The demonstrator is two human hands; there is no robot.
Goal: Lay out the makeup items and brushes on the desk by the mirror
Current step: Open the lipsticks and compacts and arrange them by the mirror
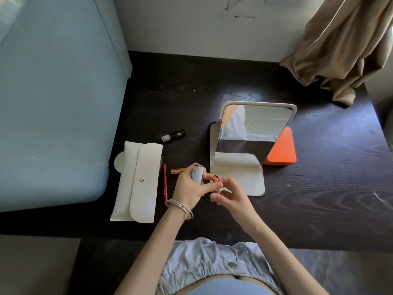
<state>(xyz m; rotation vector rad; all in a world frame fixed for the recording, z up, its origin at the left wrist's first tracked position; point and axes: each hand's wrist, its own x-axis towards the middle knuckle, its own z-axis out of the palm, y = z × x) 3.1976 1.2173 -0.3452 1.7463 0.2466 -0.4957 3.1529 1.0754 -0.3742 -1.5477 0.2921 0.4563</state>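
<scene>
Your hands hold the uncapped lipstick just at 7 o'clock of the mirror [255, 133]: left hand [189, 188] grips the cap [197, 174], right hand [228, 193] pinches the base [217, 184]; light, rigid, slick, so grip its barrel, never the soft bullet.

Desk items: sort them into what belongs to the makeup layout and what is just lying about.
Job: lipstick cap in left hand, lipstick base in right hand, red pencil, gold tube, black tube, white pouch, mirror.
Lying about: orange box, curtain.
</scene>
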